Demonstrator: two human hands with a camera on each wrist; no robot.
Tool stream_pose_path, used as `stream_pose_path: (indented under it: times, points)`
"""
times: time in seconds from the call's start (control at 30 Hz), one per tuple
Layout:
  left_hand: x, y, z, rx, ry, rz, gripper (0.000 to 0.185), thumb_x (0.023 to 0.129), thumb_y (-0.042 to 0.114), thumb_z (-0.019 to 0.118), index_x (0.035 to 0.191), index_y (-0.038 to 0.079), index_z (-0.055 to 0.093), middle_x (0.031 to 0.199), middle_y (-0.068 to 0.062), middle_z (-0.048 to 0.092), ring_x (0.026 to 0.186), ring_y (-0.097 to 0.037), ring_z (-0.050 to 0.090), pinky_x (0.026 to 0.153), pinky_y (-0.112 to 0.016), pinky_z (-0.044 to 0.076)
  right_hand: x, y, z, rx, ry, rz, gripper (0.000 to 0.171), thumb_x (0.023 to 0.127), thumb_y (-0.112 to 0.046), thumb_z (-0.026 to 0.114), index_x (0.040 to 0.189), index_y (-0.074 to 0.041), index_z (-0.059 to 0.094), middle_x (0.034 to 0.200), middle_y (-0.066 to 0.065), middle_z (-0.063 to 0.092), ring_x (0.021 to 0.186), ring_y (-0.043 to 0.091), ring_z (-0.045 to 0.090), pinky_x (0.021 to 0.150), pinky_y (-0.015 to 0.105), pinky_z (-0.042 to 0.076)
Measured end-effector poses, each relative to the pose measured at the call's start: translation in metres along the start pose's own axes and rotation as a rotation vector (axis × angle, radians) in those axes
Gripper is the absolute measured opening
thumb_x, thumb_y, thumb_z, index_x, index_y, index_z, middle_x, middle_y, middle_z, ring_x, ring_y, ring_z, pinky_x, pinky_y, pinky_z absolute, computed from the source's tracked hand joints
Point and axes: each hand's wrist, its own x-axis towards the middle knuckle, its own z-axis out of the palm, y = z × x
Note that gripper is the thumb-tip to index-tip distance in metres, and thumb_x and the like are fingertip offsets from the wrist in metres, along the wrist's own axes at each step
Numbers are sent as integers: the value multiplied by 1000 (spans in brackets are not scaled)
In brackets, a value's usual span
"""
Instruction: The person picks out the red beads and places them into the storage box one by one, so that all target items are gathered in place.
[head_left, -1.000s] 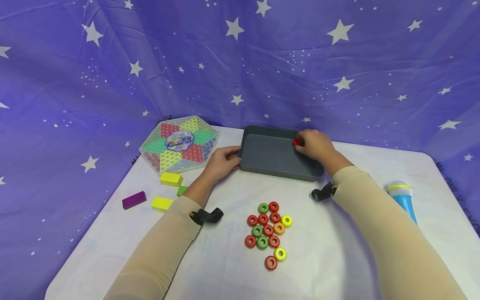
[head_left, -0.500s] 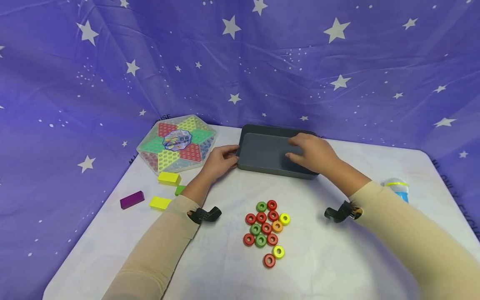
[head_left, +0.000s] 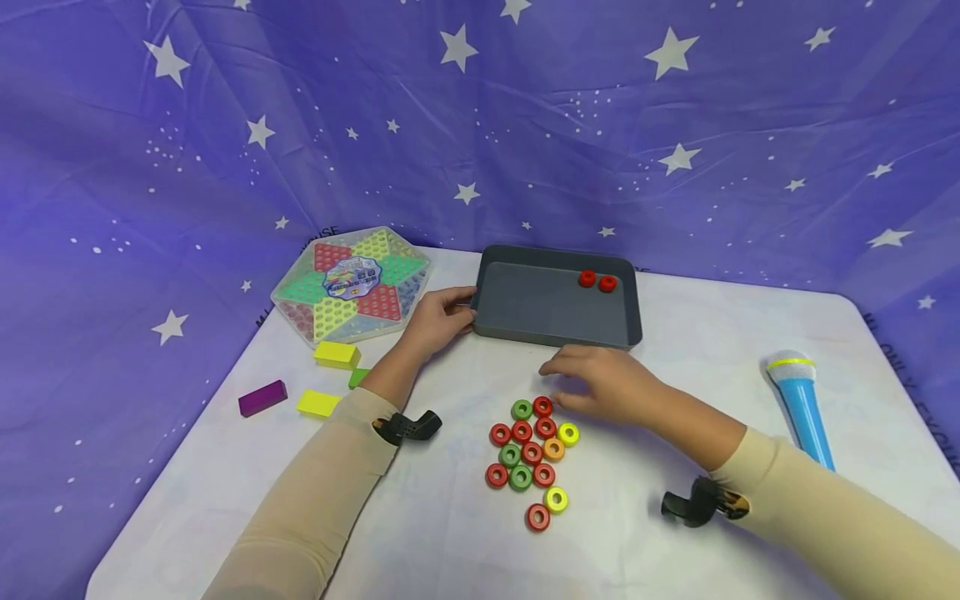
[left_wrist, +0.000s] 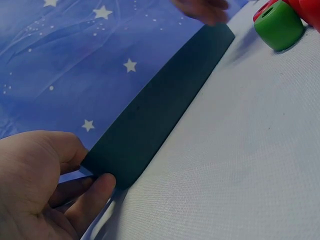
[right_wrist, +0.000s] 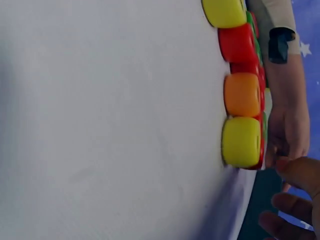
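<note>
My left hand (head_left: 438,321) holds the dark grey tray (head_left: 551,337) at its left end. In the left wrist view its fingertips (left_wrist: 106,184) are right at the tray's corner. My right hand (head_left: 607,383) holds nothing, its fingers loosely spread just above the far right of the bead cluster. That cluster has several ring-shaped beads, among them a red bead (head_left: 542,407), a green bead (head_left: 522,409), an orange bead (head_left: 553,449) and a yellow bead (head_left: 568,434). Two red beads (head_left: 587,278) lie in the tray's far right part.
A hexagonal Chinese checkers box (head_left: 352,283) lies left of the tray. Nearer are yellow blocks (head_left: 337,355), a purple block (head_left: 263,398) and a green block (head_left: 358,378) partly behind the left arm. A blue toy microphone (head_left: 804,408) lies at the right.
My right hand has let go of a red bead in the tray and come back toward the cluster. Two red beads now show in the tray. My left hand stays at the tray.
</note>
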Motion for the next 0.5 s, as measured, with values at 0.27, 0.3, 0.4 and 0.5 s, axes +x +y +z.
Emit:
stream_pose_path:
  times: [0.27, 0.3, 0.4, 0.5]
  points:
    - [0, -1, 0, 20, 11, -2, 47, 96, 5, 66, 142, 6, 59, 136, -12, 63, 108, -23, 69, 82, -30, 63, 0, -3, 10, 58, -129, -19, 32, 89, -27, 75, 120, -22, 74, 115, -12, 69, 108, 10, 65, 94, 38, 57]
    - [0, -1, 0, 25, 11, -4, 47, 96, 5, 66, 142, 6, 59, 135, -11, 64, 108, -23, 69, 82, -29, 63, 0, -3, 11, 69, -143, -17, 31, 89, -26, 75, 120, -23, 74, 115, -13, 69, 108, 9, 64, 94, 38, 57]
    - [1, -1, 1, 33, 12, -11, 46, 96, 6, 66, 142, 7, 60, 135, -10, 64, 108, -22, 69, 82, -28, 63, 0, -4, 11, 85, -181, -19, 30, 90, -27, 74, 120, -25, 73, 116, -15, 68, 110, 8, 63, 96, 38, 56]
    - [1, 0, 0, 21, 13, -12, 46, 96, 5, 66, 141, 7, 60, 135, -11, 64, 108, -23, 69, 82, -29, 63, 2, -3, 12, 92, -199, -36, 30, 91, -26, 74, 121, -25, 73, 117, -15, 67, 112, 8, 62, 98, 38, 56]
